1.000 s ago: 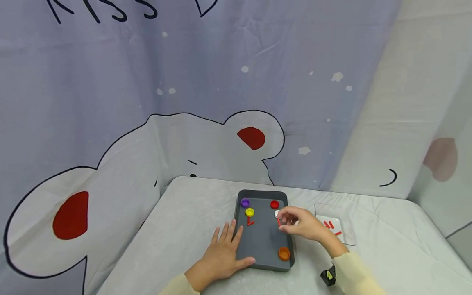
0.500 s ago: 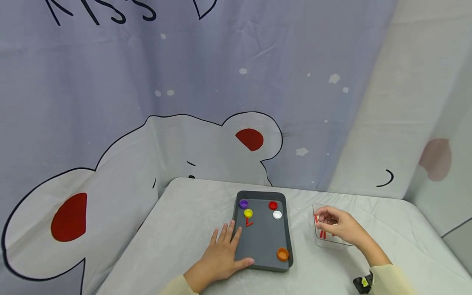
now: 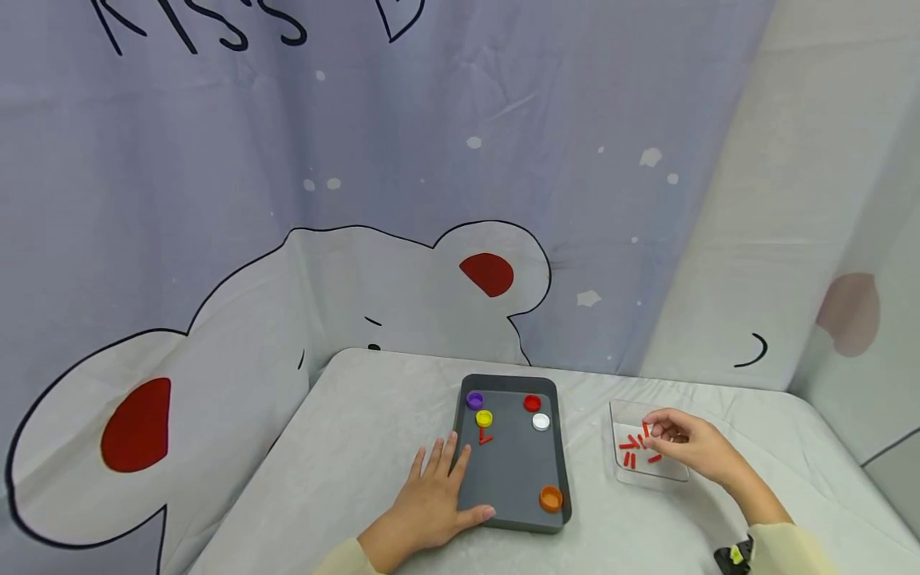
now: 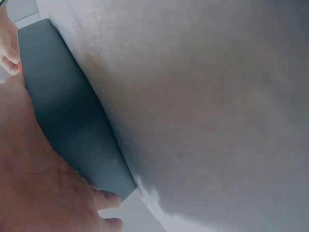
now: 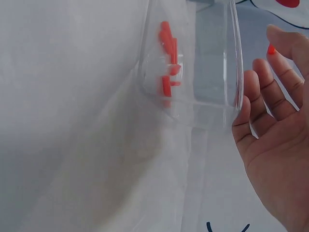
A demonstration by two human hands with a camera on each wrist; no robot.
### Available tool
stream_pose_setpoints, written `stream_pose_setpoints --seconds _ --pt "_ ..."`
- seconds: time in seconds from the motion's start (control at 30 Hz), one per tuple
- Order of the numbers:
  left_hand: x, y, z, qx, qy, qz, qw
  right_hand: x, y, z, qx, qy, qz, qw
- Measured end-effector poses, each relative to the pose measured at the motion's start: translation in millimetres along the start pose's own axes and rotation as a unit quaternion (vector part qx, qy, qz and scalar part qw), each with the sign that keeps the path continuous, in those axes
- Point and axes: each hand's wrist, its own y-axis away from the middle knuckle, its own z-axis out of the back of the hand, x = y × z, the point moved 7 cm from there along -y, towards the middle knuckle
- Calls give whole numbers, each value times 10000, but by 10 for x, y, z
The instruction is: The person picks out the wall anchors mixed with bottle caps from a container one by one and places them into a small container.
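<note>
My right hand [image 3: 693,449] pinches a short red stick [image 3: 645,430] between thumb and fingertips, over a clear plastic box [image 3: 613,427]. Several more red sticks [image 3: 627,459] lie inside that box. The right wrist view shows the pinched stick's red end [image 5: 271,49], with the other fingers beside the box wall [image 5: 237,63]. My left hand [image 3: 430,493] lies spread along the left edge of a dark grey tray [image 3: 513,471], its thumb over the near rim. Close in the left wrist view are this hand [image 4: 43,179] and the tray's outer wall [image 4: 67,92].
In the tray stand small round cups: purple [image 3: 475,401], yellow [image 3: 484,418], red [image 3: 532,403], white [image 3: 541,422] and a larger orange one [image 3: 551,499]. Two red sticks [image 3: 485,440] lie below the yellow cup. A printed curtain [image 3: 402,160] hangs behind the white-covered table [image 3: 388,407].
My right hand has moved right, from beside the white cup to over the clear box. The red stick seen beneath the white cup is gone from the tray. My left hand has stayed put.
</note>
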Motion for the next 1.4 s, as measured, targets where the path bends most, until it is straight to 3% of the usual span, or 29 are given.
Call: stream_pose_setpoints --seconds 0.53,0.77,1.13,1.4 --pt "2 -1 24 160 25 4 9999 74 -54 -32 80 -406 173 9990" --pt "9 -1 1 111 -52 36 9999 204 -256 -302 395 -320 -258 9984" --pt "-1 -3 -6 118 -73 76 9999 429 -606 -829 477 -36 55 9988" --pt "27 -25 -38 128 -186 124 9997 511 -759 -1147 654 -148 -149 9976"
